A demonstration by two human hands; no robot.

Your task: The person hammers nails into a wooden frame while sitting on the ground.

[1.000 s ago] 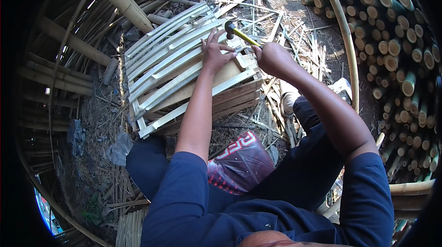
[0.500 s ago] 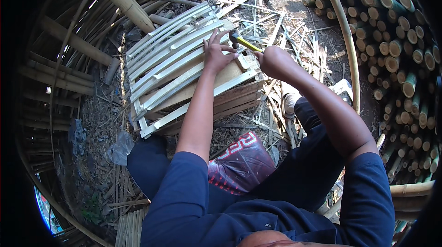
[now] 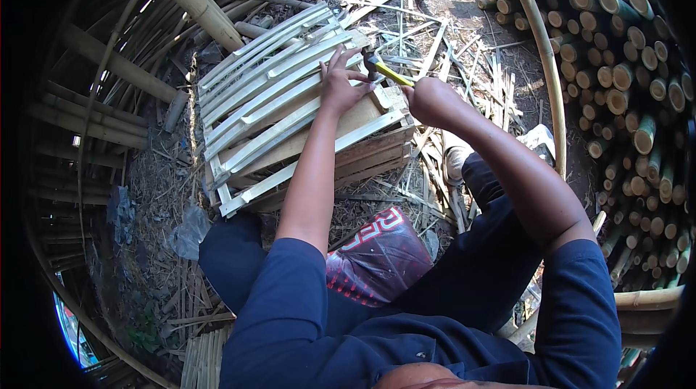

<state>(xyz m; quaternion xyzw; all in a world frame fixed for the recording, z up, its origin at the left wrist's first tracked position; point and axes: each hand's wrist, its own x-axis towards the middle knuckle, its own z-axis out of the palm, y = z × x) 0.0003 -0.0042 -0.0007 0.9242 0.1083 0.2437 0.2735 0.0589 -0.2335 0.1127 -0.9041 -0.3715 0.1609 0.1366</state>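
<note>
Fingers, left hand (image 3: pixel 339 92): far ones spread over the top slats of the slatted crate (image 3: pixel 373 153); thumb and a neighbouring finger close together just beside the hammer head. Cannot tell whether they pinch anything.
Fingers, right hand (image 3: pixel 433 101): curled tight round the handle of the hammer (image 3: pixel 394 75).
Scrap, bluish-grey (image 3: pixel 122 215): on the littered ground (image 3: pixel 161 186), well left of the crate.
Clear plastic (image 3: pixel 191 233): crumpled on the ground, off the crate's near left corner; contents cannot be made out.
Strip bundle (image 3: pixel 205 360): pale, narrow lengths side by side, below the plastic.
Crate: on the ground, near left corner by the left knee; pale top slats with gaps between. Board-like brown surface shows through; cannot tell whether it is the crate's own or lies inside.
Lettering: large, red and pale, on the dark printed piece (image 3: pixel 380 266) between the legs, off the crate's near edge; red dots at its lower left.
Hammer: dark head, yellow-green handle; head at the crate's right edge, between far and near corners. Contact unclear.
Bamboo stack (image 3: pixel 627 99): far right, round cut ends showing, beyond a curved pole (image 3: pixel 545 55).
</note>
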